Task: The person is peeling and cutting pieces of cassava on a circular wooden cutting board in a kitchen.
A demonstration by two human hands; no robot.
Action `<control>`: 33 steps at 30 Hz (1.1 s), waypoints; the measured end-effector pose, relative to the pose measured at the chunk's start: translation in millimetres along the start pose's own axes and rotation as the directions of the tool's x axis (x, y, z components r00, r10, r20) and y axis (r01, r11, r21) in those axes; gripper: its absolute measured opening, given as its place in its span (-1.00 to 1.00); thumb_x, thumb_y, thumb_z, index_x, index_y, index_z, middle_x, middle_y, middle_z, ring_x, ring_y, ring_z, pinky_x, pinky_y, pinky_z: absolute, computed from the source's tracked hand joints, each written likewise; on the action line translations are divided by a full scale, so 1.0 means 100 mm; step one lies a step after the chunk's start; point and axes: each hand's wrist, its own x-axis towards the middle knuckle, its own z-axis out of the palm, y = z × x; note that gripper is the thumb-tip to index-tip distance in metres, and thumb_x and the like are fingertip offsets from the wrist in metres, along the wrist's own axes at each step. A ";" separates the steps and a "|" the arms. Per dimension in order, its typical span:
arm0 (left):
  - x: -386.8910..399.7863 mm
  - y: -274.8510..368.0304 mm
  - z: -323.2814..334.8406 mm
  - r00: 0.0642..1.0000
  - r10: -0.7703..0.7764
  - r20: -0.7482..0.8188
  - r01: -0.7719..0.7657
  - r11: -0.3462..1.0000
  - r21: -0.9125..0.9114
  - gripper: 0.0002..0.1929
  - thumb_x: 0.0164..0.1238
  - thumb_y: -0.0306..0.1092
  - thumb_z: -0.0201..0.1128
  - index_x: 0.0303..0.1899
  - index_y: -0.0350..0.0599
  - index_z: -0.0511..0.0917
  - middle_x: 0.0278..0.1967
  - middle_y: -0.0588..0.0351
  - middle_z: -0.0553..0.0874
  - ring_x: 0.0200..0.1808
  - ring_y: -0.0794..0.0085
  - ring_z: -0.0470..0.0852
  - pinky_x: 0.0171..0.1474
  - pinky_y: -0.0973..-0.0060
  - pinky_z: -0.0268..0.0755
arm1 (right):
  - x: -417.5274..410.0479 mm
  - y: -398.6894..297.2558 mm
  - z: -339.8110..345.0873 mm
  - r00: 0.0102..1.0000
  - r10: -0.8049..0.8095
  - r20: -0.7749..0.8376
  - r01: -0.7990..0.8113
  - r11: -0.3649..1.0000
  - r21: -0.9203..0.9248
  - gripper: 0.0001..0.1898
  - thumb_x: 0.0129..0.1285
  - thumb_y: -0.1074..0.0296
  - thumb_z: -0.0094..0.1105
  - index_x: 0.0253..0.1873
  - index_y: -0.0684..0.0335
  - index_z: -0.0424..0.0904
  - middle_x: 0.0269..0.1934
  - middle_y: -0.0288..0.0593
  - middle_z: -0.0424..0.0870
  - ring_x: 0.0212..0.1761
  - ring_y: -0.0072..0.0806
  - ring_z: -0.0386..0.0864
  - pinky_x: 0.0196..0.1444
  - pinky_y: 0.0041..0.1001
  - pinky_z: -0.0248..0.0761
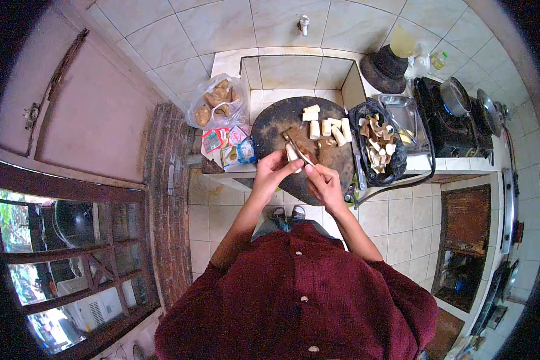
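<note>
My left hand point(274, 171) grips a pale, partly bared root piece point(291, 153), which looks like cassava, over the dark round board point(270, 117). Beside it, my right hand point(325, 183) pinches a long brown-and-white strip of peel point(307, 158); its far end lies near the top of the root. Several peeled white pieces point(314, 129) lie on the board's upper right. Brown unpeeled root point(333, 153) lies just beyond my right hand. A black plastic bag point(398, 168) at the right holds brown and white peelings point(378, 146).
A knife point(360, 173) lies between board and bag. Left stand a clear bag of brown roots point(218, 101) and small packets point(227, 144). To the right are a metal tray point(398, 101), a stone mortar point(382, 72) and a gas stove point(450, 135) with a pot point(455, 96) over a blue flame.
</note>
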 end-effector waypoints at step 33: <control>-0.07 -0.03 0.05 0.995 0.084 0.046 -0.082 0.996 -0.029 -0.65 0.18 -0.49 0.15 0.00 -0.38 0.38 -0.11 0.08 0.56 -0.11 0.53 0.52 -0.04 0.61 0.37 | -0.09 0.10 -0.05 0.999 -0.026 -0.046 0.026 0.999 -0.020 -0.86 0.27 0.33 -0.03 -0.24 0.29 0.41 -0.78 -0.47 0.23 -0.82 -0.81 0.12 -0.79 -0.70 -0.10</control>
